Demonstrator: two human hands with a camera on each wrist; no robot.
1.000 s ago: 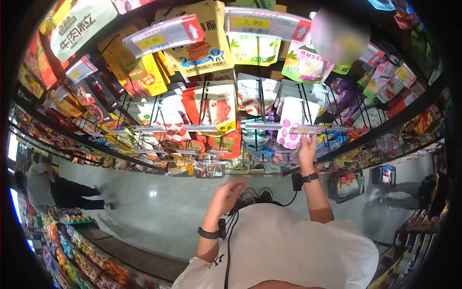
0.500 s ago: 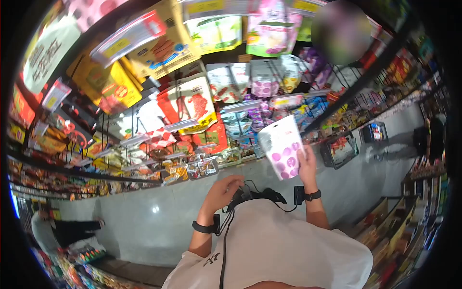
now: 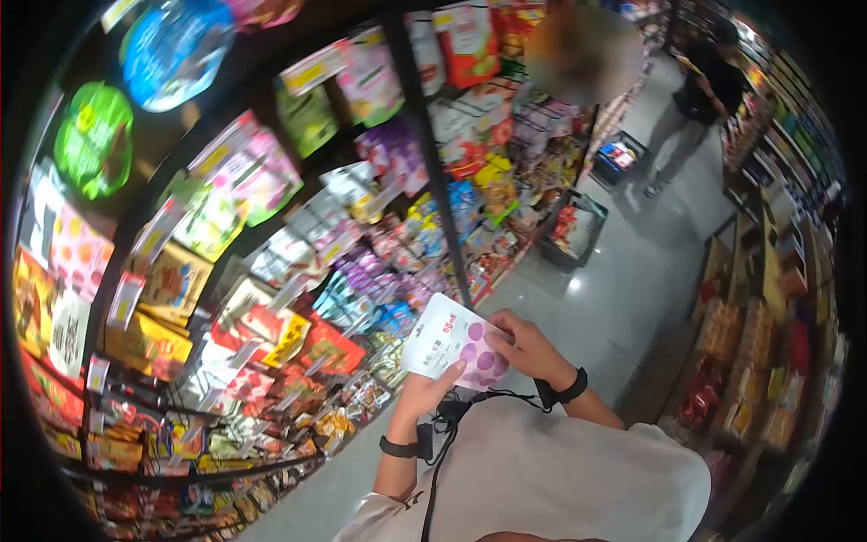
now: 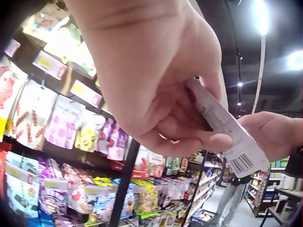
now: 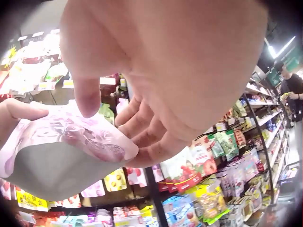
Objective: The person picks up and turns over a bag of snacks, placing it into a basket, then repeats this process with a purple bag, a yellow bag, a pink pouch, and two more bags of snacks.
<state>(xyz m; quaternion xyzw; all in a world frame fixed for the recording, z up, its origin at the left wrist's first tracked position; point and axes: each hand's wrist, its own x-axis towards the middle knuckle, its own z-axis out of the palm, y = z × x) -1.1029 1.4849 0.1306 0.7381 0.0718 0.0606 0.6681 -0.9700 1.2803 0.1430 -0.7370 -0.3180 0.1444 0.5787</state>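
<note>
A white snack pouch [image 3: 444, 336] with purple dots is held tilted in front of the person's chest. My left hand [image 3: 426, 395] grips its near left edge, thumb on the printed front. At the opposite side my right hand [image 3: 535, 350] pinches the dotted part between thumb and fingers. In the left wrist view, the pouch [image 4: 229, 130] appears edge-on with a barcode, and the fingers of the left hand [image 4: 151, 71] curl behind it. The right wrist view shows the gusseted bottom of the pouch [image 5: 57, 165], with the right hand's thumb over the dotted face.
Shelves of hanging snack bags [image 3: 271, 334] rise at the left, with a dark upright post [image 3: 429, 154]. On the aisle floor stand a shopping basket [image 3: 573, 230] and another basket farther off. A person [image 3: 695, 99] stands beyond them. Low shelves [image 3: 736, 352] line the right.
The pouch has come off the rack hook in my right hand and moved toward the body. My left hand has joined in holding it. The view has turned right along the aisle.
</note>
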